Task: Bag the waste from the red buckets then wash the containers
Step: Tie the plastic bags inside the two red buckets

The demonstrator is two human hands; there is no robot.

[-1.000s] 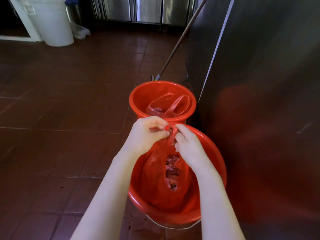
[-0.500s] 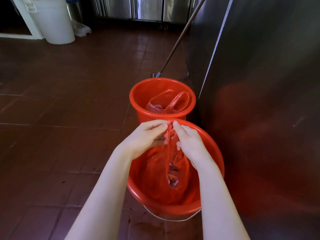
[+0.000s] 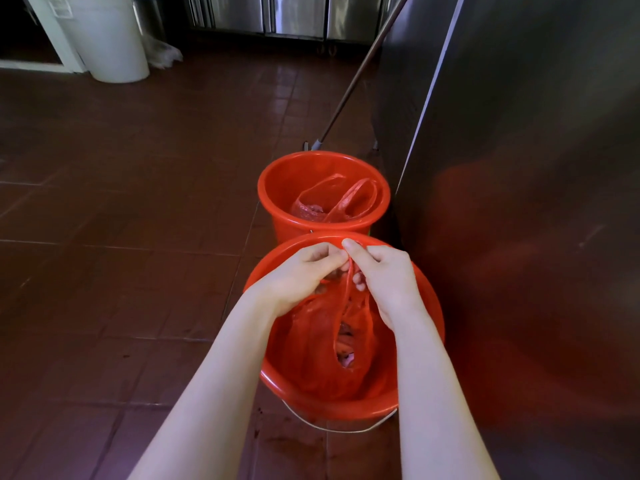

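Over tiled floor point(image 3: 138, 209), left hand point(image 3: 298, 278) and right hand point(image 3: 388, 275) pinch bag handles point(image 3: 344, 296) between fingers point(image 3: 349, 245).

**Surroundings: tiled floor, steel fittings**

Red-brown floor tiles point(image 3: 138, 202), glossy, with dark grout lines. A white bin point(image 3: 110, 39) stands upright at the floor's far left corner, next to a white door frame point(image 3: 52, 32). Something pale and crumpled point(image 3: 162, 51) lies just beside the bin's right. Stainless doors point(image 3: 294, 12) line the far edge. A tall steel cabinet point(image 3: 519, 168) fills the right edge, its face tinted reddish. A long pole point(image 3: 356, 77) slants up beside it, foot on the floor.
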